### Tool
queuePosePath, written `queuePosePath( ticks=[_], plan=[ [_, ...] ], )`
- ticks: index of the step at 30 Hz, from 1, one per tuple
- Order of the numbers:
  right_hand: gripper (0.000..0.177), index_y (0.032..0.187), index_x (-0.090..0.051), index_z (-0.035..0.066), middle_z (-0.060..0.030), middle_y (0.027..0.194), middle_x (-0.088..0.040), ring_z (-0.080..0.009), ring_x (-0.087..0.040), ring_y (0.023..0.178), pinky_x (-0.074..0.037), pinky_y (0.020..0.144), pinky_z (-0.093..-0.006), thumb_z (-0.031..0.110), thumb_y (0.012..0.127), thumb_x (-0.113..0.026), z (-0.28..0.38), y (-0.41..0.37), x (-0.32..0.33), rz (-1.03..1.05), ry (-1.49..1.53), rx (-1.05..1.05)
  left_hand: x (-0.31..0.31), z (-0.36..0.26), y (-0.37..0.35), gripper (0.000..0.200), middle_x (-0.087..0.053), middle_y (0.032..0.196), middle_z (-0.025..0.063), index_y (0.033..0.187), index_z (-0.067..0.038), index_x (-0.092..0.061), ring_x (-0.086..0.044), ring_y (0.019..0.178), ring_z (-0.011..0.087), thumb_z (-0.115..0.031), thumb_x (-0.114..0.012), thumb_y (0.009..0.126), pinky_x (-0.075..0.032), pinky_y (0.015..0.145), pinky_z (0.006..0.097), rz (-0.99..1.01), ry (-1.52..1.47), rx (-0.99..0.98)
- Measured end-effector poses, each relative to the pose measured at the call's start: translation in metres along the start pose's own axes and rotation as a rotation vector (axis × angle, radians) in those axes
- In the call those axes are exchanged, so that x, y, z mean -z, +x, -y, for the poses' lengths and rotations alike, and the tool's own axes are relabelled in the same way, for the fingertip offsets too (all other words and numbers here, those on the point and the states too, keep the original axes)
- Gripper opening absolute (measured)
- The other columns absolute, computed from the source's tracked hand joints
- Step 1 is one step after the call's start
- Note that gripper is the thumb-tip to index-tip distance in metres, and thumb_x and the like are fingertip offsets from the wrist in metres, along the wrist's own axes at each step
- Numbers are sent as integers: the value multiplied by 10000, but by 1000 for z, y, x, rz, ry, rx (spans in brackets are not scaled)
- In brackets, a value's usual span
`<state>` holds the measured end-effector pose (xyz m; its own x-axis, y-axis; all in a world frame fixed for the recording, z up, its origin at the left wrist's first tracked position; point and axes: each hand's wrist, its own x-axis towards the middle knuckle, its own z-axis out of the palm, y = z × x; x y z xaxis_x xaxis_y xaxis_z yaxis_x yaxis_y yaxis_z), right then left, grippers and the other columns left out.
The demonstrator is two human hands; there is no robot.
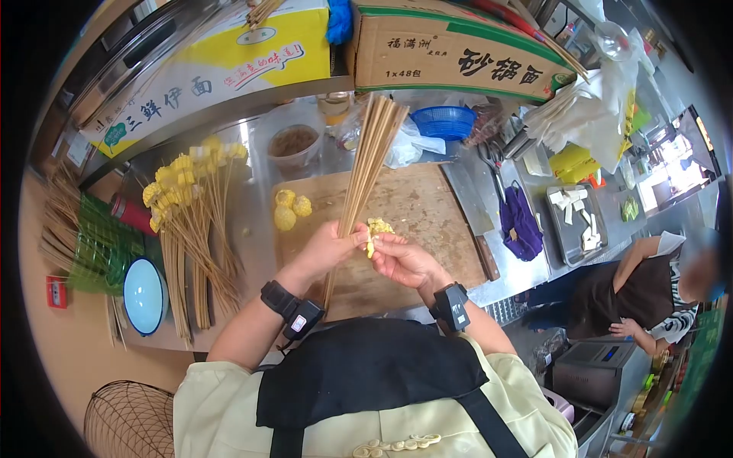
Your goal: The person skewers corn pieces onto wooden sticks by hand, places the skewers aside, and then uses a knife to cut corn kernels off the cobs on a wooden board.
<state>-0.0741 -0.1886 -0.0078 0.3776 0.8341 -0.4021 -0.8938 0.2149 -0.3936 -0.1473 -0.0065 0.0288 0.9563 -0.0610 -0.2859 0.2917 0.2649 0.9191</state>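
Observation:
My left hand (330, 248) is closed around a thick bundle of bamboo skewers (370, 156), which slants up over the cutting board. Between the fingertips of both hands is a small yellow-and-white piece of corn (370, 249), pinched by my right hand (408, 261). Just beyond my fingers lie small cut corn pieces (380, 225) on the wooden cutting board (416, 195). Several round corn chunks (292, 208) rest at the board's left side. Whether a skewer tip enters the pinched piece is hidden by my fingers.
A cleaver (467, 200) lies along the board's right edge. Skewered corn (187, 179) is heaped at left, near a light blue bowl (145, 296). Scissors (496, 164), a purple cloth (522, 225) and a metal tray (569, 256) are right. A person (622, 294) stands at far right.

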Motion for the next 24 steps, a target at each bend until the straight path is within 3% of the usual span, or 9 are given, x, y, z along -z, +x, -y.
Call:
queuePosePath(
  ticks=[3, 6, 9, 15, 18, 21, 24],
  plan=[
    [70, 962, -593, 32, -11, 847, -632, -71, -608, 676, -528, 647, -191, 77, 908, -592, 2, 6, 10, 33, -27, 157, -4, 8, 8, 175, -556, 766, -27, 998, -64, -562, -370, 495, 21, -203, -621, 909, -279, 438, 180, -135, -35, -21],
    [73, 956, -581, 48, -26, 800, -633, -71, -604, 645, -520, 590, -184, 83, 900, -610, 5, 6, 8, -162, -183, 287, -8, 7, 10, 193, -563, 725, -36, 1006, -74, -571, -375, 500, 21, -220, -636, 898, -288, 437, 180, -165, -72, -12],
    [87, 950, -581, 36, -23, 783, -629, -65, -595, 637, -517, 589, -184, 85, 891, -624, 2, 4, -1, -233, -337, 416, -8, 14, 14, 173, -489, 677, -58, 1001, -82, -558, -366, 491, 23, -209, -628, 906, -275, 435, 182, -87, -61, 18],
    [81, 958, -579, 25, -24, 776, -622, -70, -592, 643, -522, 611, -188, 73, 899, -606, 0, 5, -1, -227, -384, 367, -7, 18, 21, 158, -489, 684, -61, 997, -81, -560, -373, 502, 19, -174, -637, 896, -277, 443, 179, -94, -19, 6],
    [75, 971, -572, 9, -42, 808, -622, -88, -596, 658, -528, 622, -197, 52, 910, -578, 0, 9, 11, -36, 34, 169, -8, 13, 18, 152, -505, 706, -55, 1000, -70, -561, -382, 516, 18, -148, -635, 891, -285, 453, 177, -78, -37, 9],
    [80, 985, -562, -11, -64, 856, -620, -107, -603, 676, -536, 629, -204, 34, 919, -554, -8, 12, 13, -27, 275, 94, -9, 13, 18, 96, -485, 672, -80, 966, -85, -579, -377, 509, 7, -125, -627, 892, -292, 451, 178, -77, -26, -46],
    [96, 999, -552, -23, -80, 880, -611, -115, -609, 705, -540, 631, -206, 32, 920, -550, -9, 11, 11, -12, 378, 78, -9, 12, 16, 156, -516, 725, -48, 1013, -60, -559, -392, 528, 19, -120, -631, 888, -302, 463, 177, -60, -53, -41]
  ],
)
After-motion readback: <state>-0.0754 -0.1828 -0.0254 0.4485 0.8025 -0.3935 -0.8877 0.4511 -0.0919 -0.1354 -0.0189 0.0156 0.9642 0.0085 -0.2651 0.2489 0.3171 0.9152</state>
